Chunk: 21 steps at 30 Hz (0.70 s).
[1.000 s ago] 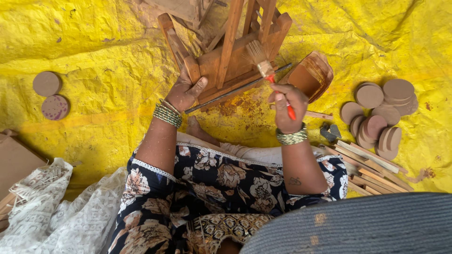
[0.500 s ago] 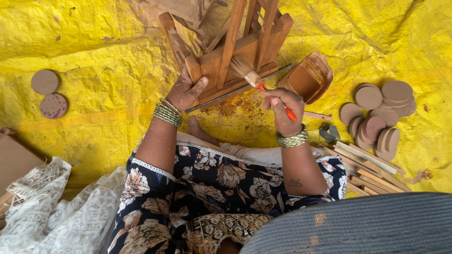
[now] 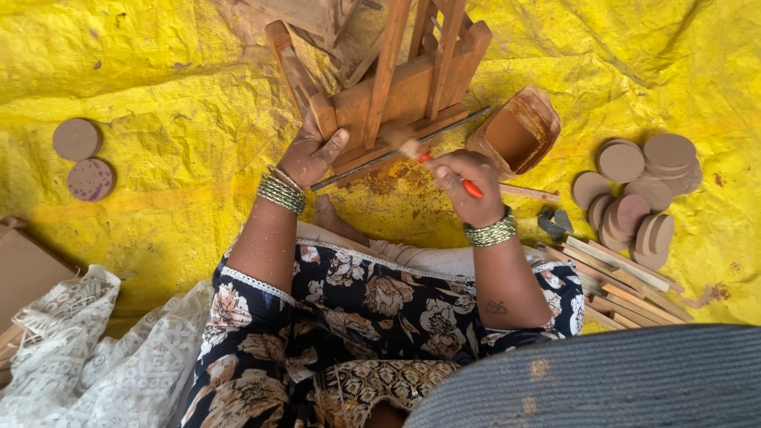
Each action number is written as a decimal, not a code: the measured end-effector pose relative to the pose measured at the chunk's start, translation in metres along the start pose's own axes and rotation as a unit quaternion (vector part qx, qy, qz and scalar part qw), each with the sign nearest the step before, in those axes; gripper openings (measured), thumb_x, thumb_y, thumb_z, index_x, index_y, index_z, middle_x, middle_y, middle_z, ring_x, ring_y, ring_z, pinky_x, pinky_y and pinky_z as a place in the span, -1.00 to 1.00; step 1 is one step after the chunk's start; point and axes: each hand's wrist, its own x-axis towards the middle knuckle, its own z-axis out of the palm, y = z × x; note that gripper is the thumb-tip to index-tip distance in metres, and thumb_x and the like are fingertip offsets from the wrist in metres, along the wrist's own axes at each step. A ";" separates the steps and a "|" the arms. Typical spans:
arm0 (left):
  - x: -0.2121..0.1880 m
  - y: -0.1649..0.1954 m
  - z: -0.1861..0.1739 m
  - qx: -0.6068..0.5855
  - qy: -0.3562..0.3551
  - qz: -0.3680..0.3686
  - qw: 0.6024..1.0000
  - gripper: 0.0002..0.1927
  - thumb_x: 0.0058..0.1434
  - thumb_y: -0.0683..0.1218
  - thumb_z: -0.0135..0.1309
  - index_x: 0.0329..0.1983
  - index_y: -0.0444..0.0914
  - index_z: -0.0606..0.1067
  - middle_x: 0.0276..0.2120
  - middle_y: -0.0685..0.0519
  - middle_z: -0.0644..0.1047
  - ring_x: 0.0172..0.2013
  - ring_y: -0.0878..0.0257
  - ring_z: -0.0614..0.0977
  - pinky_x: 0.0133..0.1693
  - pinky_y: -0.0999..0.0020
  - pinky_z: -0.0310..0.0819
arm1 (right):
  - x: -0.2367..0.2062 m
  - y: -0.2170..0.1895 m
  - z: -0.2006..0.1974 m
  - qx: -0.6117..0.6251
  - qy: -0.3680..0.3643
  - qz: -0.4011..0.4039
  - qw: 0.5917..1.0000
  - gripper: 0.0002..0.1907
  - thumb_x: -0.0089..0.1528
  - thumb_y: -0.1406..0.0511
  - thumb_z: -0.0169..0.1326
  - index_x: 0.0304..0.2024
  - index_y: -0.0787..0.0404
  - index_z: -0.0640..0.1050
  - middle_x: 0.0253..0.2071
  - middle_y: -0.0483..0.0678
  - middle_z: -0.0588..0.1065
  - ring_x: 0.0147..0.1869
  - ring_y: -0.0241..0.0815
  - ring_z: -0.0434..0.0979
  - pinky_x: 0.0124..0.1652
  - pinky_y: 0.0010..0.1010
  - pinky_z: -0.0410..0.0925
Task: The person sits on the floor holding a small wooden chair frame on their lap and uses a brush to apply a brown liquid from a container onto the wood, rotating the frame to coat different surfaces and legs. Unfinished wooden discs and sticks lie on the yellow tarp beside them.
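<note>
Nearest to me: floral skirt (image 3: 357, 317) over the lap, white lace cloth (image 3: 71, 357) at lower left, grey knit edge at lower right.

R hand (image 3: 468, 186) is clenched round a paintbrush (image 3: 444, 168) w/ red handle; bristle end is blurred, sits against the lower edge of the wooden frame (image 3: 396, 87). L hand (image 3: 313, 154) grips the frame's left leg, thumb up along the wood, palm pressed on. Green bangles on both wrists.

Container: a small clear plastic tub (image 3: 515, 131) just right of the frame, tilted toward me, w/ brown paint inside and smeared up its walls. Thin dark rod (image 3: 396, 152) runs from under the L hand toward the tub, across the frame's base.

Frame stands on the yellow tarp (image 3: 158, 71), slats pointing away from me; brown splatter on the tarp below it, between the hands.

Right side: heap of round wooden discs (image 3: 634, 190), brown-painted, overlapping; nearer me, a bundle of wooden sticks (image 3: 626, 289). A small dark lump sits between the R wrist and the discs, can't tell what it is.

Far left: two more discs (image 3: 83, 158), well apart from the rest, one plain, one speckled purple.
</note>
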 end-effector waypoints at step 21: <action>0.001 -0.004 0.000 -0.028 -0.003 0.037 0.999 -0.04 0.31 0.33 0.09 0.52 -0.26 -0.01 0.30 -0.16 0.41 0.32 0.07 0.42 0.28 0.21 0.30 | 0.010 -0.015 0.046 -0.133 0.024 -0.045 0.990 -0.91 0.25 0.36 0.11 -0.21 0.27 0.55 -0.35 0.06 0.57 -0.26 0.04 0.60 -0.26 -0.22 0.40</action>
